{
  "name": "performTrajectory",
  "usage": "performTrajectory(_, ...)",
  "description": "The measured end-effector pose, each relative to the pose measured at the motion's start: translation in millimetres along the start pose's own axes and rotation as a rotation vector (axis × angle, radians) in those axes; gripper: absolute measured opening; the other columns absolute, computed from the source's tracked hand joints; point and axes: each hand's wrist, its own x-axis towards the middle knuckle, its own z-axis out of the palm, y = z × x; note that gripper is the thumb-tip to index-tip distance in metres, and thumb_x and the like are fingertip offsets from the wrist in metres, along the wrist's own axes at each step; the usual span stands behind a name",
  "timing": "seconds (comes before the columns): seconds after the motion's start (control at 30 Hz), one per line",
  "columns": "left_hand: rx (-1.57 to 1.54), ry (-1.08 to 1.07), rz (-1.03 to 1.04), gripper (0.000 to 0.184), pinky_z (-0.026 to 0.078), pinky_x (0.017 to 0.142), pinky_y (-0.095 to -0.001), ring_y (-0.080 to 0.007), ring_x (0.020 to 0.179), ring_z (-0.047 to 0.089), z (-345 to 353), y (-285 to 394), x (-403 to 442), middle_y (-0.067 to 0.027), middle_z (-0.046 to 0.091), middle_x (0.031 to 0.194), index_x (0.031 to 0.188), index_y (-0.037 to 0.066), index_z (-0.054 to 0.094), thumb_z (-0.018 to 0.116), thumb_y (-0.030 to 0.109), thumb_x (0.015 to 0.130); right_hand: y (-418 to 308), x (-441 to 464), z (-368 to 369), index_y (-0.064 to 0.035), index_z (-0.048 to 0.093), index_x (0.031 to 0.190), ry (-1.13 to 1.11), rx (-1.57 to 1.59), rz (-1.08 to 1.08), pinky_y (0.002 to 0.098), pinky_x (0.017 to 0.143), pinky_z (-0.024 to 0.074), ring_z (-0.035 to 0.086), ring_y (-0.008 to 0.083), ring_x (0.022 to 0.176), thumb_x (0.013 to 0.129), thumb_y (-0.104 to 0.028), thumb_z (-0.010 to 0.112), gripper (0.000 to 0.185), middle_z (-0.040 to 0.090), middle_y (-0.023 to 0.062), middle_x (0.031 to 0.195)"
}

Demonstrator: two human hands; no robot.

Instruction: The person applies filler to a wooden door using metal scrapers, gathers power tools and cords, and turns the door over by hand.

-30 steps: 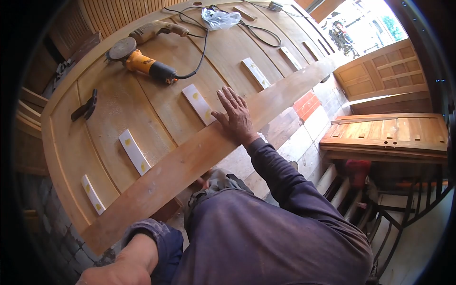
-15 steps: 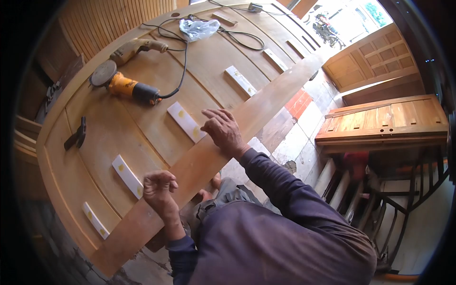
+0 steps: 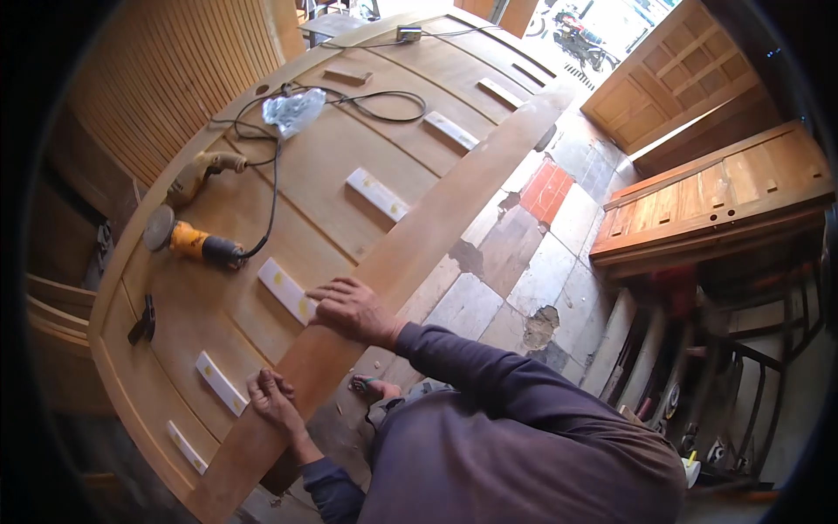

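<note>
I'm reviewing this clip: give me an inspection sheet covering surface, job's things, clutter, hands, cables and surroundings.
Surface: large wooden panel, grooved.
Job's things: long board along the panel's near side; six white strips with yellowish spots, spaced along it.
Clutter: grinder, drill, bag, black tool and wood piece, all on the panel.
Hands: right hand lies across the board; left hand, fingers curled, is at its edge nearer the wearer's left; firmness of grip unclear.
Cables: black cable leads from the grinder; loops lie beside the bag.
Surroundings: tiled floor, damaged in places; wooden doors at right; motorcycle beyond.
</note>
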Motion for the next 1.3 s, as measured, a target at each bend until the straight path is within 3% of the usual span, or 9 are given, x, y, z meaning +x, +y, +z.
performTrajectory(0.2, 0.136, 0.050, 0.199, 0.019, 0.037, 0.049, -0.0164, -0.0027, 0.059, 0.048, -5.5, -20.9, 6.9, 0.0035, 0.052, 0.078, 0.096, 0.011, 0.054, 0.072, 0.016, 0.099, 0.6, -55.8, -54.1, -0.0107, 0.059, 0.101, -0.108, 0.284, -0.015, 0.0414, 0.097, 0.0506, 0.064, 0.0280, 0.118, 0.090, -0.025, 0.072, 0.022, 0.066, 0.0102, 0.135)
performTrajectory(0.33, 0.244, 0.133, 0.181, 0.022, 0.035, 0.047, -0.0166, -0.0025, 0.057, 0.045, -1.6, -21.8, 6.6, 0.0037, 0.052, 0.074, 0.091, 0.011, 0.055, 0.076, 0.016, 0.097, 33.0, -142.2, -120.3, -0.0122, 0.062, 0.097, -0.142, 0.302, 0.077, 0.0402, 0.087, 0.0547, 0.069, 0.0261, 0.108, 0.089, -0.025, 0.078, 0.022, 0.071, 0.0074, 0.124)
performTrajectory(0.47, 0.300, 0.194, 0.105, 0.028, 0.031, 0.045, -0.0167, -0.0022, 0.054, 0.043, 10.0, -10.1, 4.5, 0.0038, 0.052, 0.071, 0.087, 0.010, 0.056, 0.066, 0.029, 0.104, 95.1, -235.3, -195.4, -0.0094, 0.071, 0.097, -0.132, 0.116, 0.508, 0.0355, 0.075, 0.0580, 0.074, 0.0266, 0.085, 0.088, -0.023, 0.081, 0.019, 0.077, 0.0062, 0.099)
performTrajectory(0.6, 0.334, 0.329, 0.075, 0.036, 0.030, 0.044, -0.0199, -0.0034, 0.052, 0.041, 22.8, -7.7, 9.2, 0.0029, 0.050, 0.067, 0.084, 0.009, 0.056, 0.057, 0.036, 0.108, 129.8, -286.5, -266.8, -0.0072, 0.073, 0.099, 0.173, 0.062, 0.926, 0.0323, 0.072, 0.0580, 0.075, 0.0224, 0.081, 0.086, -0.015, 0.083, 0.019, 0.077, 0.0085, 0.094)
performTrajectory(0.7, 0.430, 0.412, 0.113, 0.037, 0.028, 0.043, -0.0236, -0.0045, 0.051, 0.038, 33.8, -6.2, 14.9, 0.0021, 0.047, 0.065, 0.084, 0.009, 0.057, 0.057, 0.036, 0.108, 147.0, -307.6, -307.3, -0.0044, 0.074, 0.096, 0.292, -0.033, 1.044, 0.0297, 0.070, 0.0571, 0.075, 0.0164, 0.079, 0.089, -0.015, 0.081, 0.014, 0.077, 0.0093, 0.088)
performTrajectory(0.87, 0.531, 0.449, 0.346, 0.031, 0.042, 0.060, -0.0262, -0.0113, 0.066, 0.049, 20.6, -29.7, 33.9, -0.0032, 0.052, 0.075, 0.089, 0.002, 0.058, 0.061, 0.027, 0.107, 166.6, -313.7, -314.1, -0.0015, 0.074, 0.091, 0.508, 0.092, 1.284, 0.0278, 0.067, 0.0568, 0.073, 0.0127, 0.073, 0.096, -0.019, 0.075, 0.018, 0.077, 0.0076, 0.079)
performTrajectory(1.0, 0.565, 0.470, 0.353, 0.027, 0.048, 0.076, -0.0302, -0.0162, 0.080, 0.053, 16.6, -30.2, 34.1, -0.0068, 0.056, 0.086, 0.091, -0.002, 0.057, 0.062, 0.020, 0.106, 178.0, -293.2, -291.0, -0.0003, 0.073, 0.092, 0.497, 0.081, 1.192, 0.0274, 0.066, 0.0564, 0.073, 0.0139, 0.074, 0.097, -0.016, 0.074, 0.016, 0.075, 0.0073, 0.081)
performTrajectory(1.1, 0.827, 0.537, 0.398, 0.031, 0.045, 0.068, -0.0306, -0.0150, 0.074, 0.050, 29.1, -20.3, 27.6, -0.0042, 0.053, 0.081, 0.090, -0.002, 0.057, 0.060, 0.024, 0.107, 195.2, -268.3, -281.7, -0.0019, 0.070, 0.094, 0.430, 0.112, 1.138, 0.0284, 0.066, 0.0562, 0.072, 0.0140, 0.073, 0.094, -0.014, 0.077, 0.014, 0.073, 0.0079, 0.080)
performTrajectory(1.3, 0.650, 0.751, 0.227, 0.036, 0.037, 0.057, -0.0305, -0.0123, 0.064, 0.041, 36.0, -21.0, 30.4, -0.0002, 0.044, 0.070, 0.090, 0.001, 0.059, 0.057, 0.032, 0.109, 256.8, -213.2, -320.9, -0.0051, 0.066, 0.089, 0.225, -0.006, 1.007, 0.0305, 0.065, 0.0553, 0.073, 0.0179, 0.071, 0.088, -0.012, 0.082, 0.018, 0.074, 0.0086, 0.081)
